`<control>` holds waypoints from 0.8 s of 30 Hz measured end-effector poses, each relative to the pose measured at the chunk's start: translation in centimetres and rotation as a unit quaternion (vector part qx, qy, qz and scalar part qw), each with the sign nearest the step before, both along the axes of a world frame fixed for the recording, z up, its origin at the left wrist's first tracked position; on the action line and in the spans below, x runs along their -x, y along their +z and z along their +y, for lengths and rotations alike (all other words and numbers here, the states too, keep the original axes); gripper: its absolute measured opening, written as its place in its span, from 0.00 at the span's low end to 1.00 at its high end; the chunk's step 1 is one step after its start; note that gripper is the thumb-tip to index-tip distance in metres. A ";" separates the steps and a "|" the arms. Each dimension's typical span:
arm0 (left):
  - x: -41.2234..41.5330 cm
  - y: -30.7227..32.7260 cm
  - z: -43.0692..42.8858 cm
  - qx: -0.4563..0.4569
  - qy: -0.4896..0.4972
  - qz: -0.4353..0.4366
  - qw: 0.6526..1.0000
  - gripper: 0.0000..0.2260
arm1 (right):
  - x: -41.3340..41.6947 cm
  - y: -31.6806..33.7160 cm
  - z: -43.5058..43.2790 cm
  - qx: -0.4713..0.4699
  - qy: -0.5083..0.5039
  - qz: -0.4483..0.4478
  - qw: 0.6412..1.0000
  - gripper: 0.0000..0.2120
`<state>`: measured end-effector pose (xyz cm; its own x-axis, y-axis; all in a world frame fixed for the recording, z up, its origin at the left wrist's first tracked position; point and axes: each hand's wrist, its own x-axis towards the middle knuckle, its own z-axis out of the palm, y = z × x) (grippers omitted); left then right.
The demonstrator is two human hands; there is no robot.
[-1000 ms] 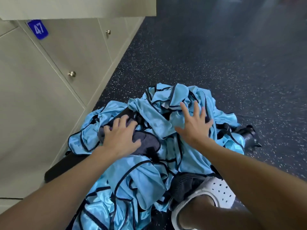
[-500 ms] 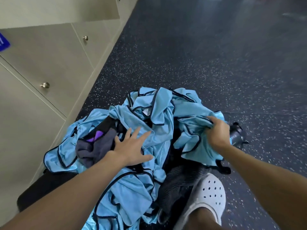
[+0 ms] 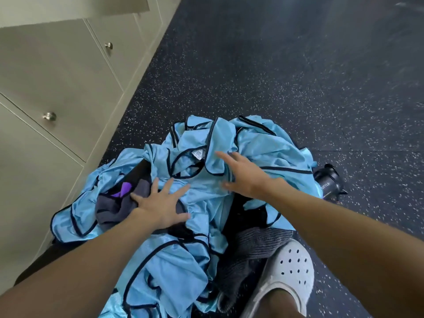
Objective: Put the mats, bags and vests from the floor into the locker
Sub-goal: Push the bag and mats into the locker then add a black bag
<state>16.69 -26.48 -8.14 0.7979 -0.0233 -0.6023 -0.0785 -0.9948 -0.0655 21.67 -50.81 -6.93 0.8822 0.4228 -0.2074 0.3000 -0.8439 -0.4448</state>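
A heap of light blue vests (image 3: 263,148) with dark trim lies on the speckled floor in front of me. My left hand (image 3: 160,204) presses flat on the heap's left side, fingers spread, beside a grey and purple bag (image 3: 114,203). My right hand (image 3: 241,173) hovers over the middle of the vests with fingers extended, holding nothing. A black mat or bag (image 3: 48,255) shows under the heap at lower left. The beige lockers (image 3: 57,72) stand along the left, doors closed.
A dark bottle (image 3: 328,180) lies on the floor at the heap's right edge. A grey towel (image 3: 252,249) sits under the vests by my foot in a white perforated clog (image 3: 289,271). Dark speckled floor (image 3: 298,76) stretches ahead.
My right hand has let go of the bunch of vests at the right and moved left over the middle of the heap. My left hand slid slightly left and stays flat.
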 end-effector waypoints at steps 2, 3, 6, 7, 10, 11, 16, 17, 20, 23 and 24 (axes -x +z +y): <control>0.3 -0.5 1.1 -0.017 0.028 -0.025 0.999 0.36 | 0.5 -1.5 -0.9 0.022 -0.024 0.047 0.998 0.41; 0.3 -0.7 1.6 -0.023 0.046 -0.036 0.998 0.35 | 0.9 -2.2 -1.9 0.046 -0.044 0.056 0.996 0.43; 0.5 -0.6 1.5 -0.034 0.070 -0.068 0.995 0.37 | 3.0 -4.1 -5.5 0.117 -0.051 0.090 0.988 0.43; 0.7 -0.4 0.8 -0.034 0.055 -0.091 0.994 0.35 | 3.9 -4.5 -6.2 0.136 -0.033 0.103 0.985 0.44; 1.7 0.4 -2.0 0.016 -0.062 -0.209 0.976 0.29 | 6.1 -5.5 -6.3 0.181 0.013 0.084 0.980 0.46; 1.8 0.4 -2.8 0.061 -0.125 -0.240 0.961 0.28 | 6.5 -6.0 -5.9 0.196 0.020 0.060 0.979 0.45; 2.0 -0.8 -4.6 0.096 -0.256 -0.046 0.961 0.27 | 7.0 -7.3 -3.6 0.233 0.001 0.027 0.972 0.44; 2.2 -1.3 -4.6 0.058 -0.248 -0.012 0.967 0.28 | 7.0 -7.5 -3.4 0.240 0.004 0.017 0.971 0.41; 2.6 -2.4 -3.9 -0.007 -0.238 0.002 0.971 0.30 | 7.0 -7.7 -2.9 0.220 -0.001 -0.022 0.975 0.24; 2.5 -2.2 -3.2 -0.033 -0.212 -0.009 0.977 0.31 | 7.2 -8.2 -2.7 0.155 -0.019 -0.060 0.986 0.11; 2.4 -2.0 -3.1 -0.035 -0.204 -0.012 0.978 0.31 | 7.2 -8.2 -2.7 0.123 -0.038 -0.067 0.989 0.09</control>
<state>14.24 -29.54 -10.19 0.7452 -0.3023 -0.5944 -0.4651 -0.8744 -0.1384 14.50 -53.51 -15.11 0.9360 0.3060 -0.1738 0.2744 -0.9439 -0.1839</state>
